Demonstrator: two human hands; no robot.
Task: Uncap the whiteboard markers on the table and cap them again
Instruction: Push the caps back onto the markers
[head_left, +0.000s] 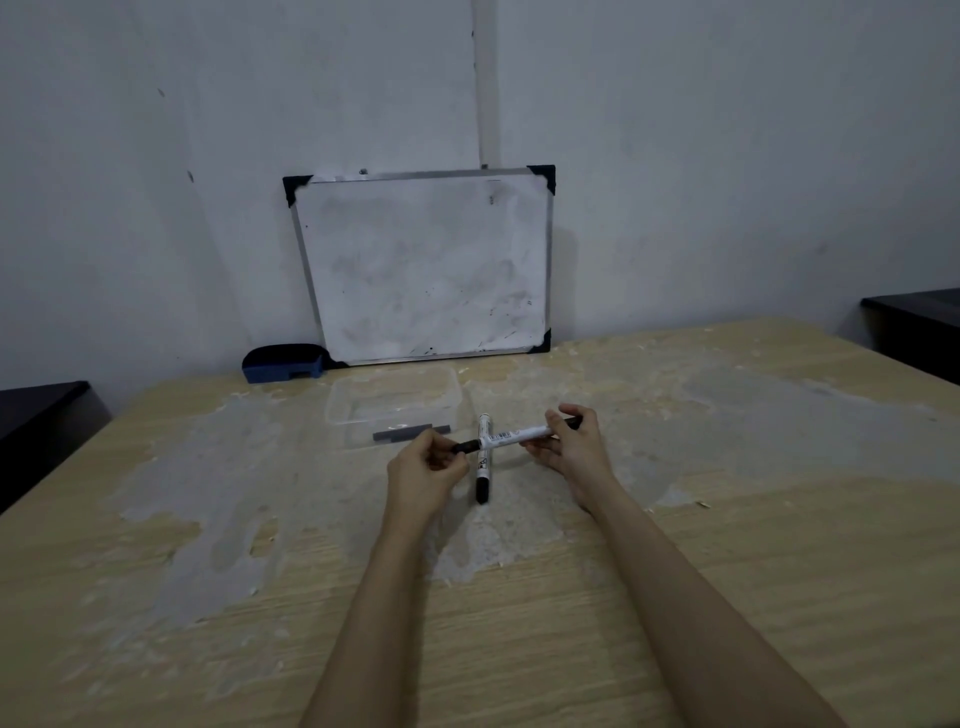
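1. Pale wood-grain laminate covers the table (727, 597), worn through in wide grey patches across its middle.
2. A grey-white wall stands behind it, and a smudged whiteboard (426, 265) with black corners leans there, its lower edge on the tabletop.
3. A dark blue eraser (283, 362) sits at the board's left foot; a clear plastic tray (395, 400) lies just in front of the board.
4. The held marker (511, 435) has a white barrel with printed labelling and hangs nearly level above the table, between both hands.
5. The left hand (428, 467) pinches the marker's black cap (466, 447), which sits on the barrel.
6. The right hand (571, 441) is closed around the barrel's other end.
7. A second marker (483, 460), white with a black cap toward the person, lies flat beneath, crossing under the held one.
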